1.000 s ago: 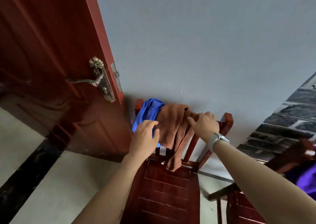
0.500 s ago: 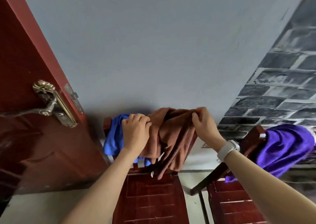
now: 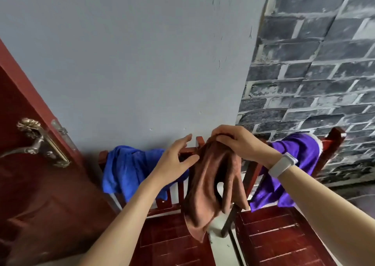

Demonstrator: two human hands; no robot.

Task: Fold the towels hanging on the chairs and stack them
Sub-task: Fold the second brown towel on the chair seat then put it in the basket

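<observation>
We pinch the brown towel [image 3: 211,184] bunched in our right hand [image 3: 237,141]; our left hand [image 3: 174,160], fingers spread and empty, may snag the blue towel [image 3: 129,168]

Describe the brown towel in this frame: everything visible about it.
The brown towel looks like soft terry cloth, plain rust-brown, unfolded and bunched. The right hand grips its gathered top, and it hangs in long vertical folds ending in a pointed corner, in front of the left chair. The left hand, fingers straight, touches its upper left edge.
</observation>
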